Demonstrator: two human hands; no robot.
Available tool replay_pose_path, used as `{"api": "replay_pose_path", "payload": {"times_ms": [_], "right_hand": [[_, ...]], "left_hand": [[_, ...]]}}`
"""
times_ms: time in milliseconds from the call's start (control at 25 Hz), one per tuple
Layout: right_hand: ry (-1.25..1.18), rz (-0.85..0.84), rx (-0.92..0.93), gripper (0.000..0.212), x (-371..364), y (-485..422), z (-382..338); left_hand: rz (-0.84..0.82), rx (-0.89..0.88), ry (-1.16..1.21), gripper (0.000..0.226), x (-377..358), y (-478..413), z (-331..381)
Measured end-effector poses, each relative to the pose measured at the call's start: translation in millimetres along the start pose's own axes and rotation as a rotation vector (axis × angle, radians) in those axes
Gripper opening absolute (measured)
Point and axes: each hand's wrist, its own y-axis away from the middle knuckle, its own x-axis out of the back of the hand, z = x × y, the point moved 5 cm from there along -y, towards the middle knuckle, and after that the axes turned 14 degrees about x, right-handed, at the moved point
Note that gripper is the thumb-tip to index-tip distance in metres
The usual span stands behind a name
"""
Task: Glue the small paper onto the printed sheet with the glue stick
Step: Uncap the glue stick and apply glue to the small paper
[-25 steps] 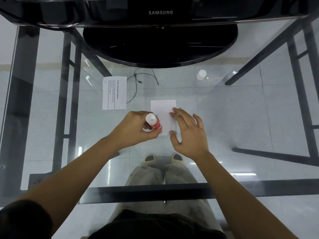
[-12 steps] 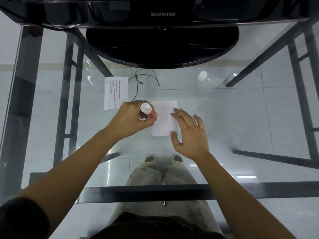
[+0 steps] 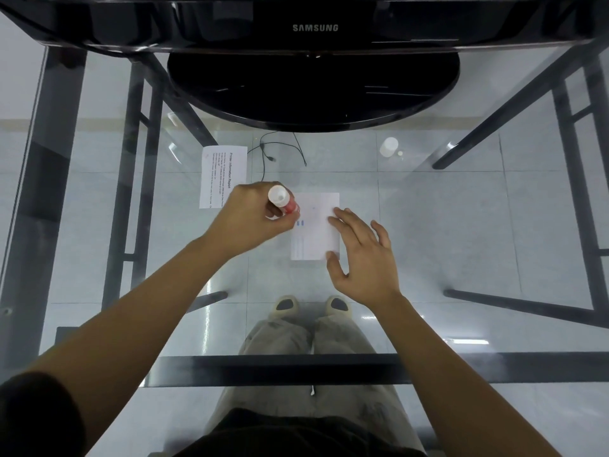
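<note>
Head view: left hand (image 3: 253, 219) clenched around glue stick (image 3: 282, 201), held tilted at the left edge of small paper (image 3: 315, 225); tip contact probably made, though hidden by fingers. Right hand (image 3: 362, 258) released, fingers flat on the paper's right side, pinning it to glass surface (image 3: 461, 242). Printed sheet (image 3: 223, 176) just left of the left hand, long axis running away from the person.

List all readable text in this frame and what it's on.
"SAMSUNG": on the monitor bezel, at the top.
"Printer Information Report": heading on the printed sheet, turned sideways; the smaller lines under it are too small to read.
Small paper under the right hand: faint blue marks, unreadable.
Glue stick in the left hand: no label legible.
</note>
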Motion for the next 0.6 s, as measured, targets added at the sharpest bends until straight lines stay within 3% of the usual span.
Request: {"api": "replay_pose_path", "payload": {"times_ms": [240, 480, 600], "right_hand": [[-0.021, 0.007, 0.001, 0.054, 0.9, 0.3, 0.3], [-0.009, -0.001, -0.002, 0.054, -0.6, -0.5, 1.2], [-0.019, 0.009, 0.003, 0.054, 0.0, -0.1, 1.0]], "left_hand": [[-0.262, -0.085, -0.060, 0.025, -32.7, 27.3, 14.6], [-0.057, -0.017, -0.025, 0.019, -2.7, -10.4, 5.6], [-0.131, -0.090, -0.019, 0.020, -15.0, 4.3, 11.8]]}}
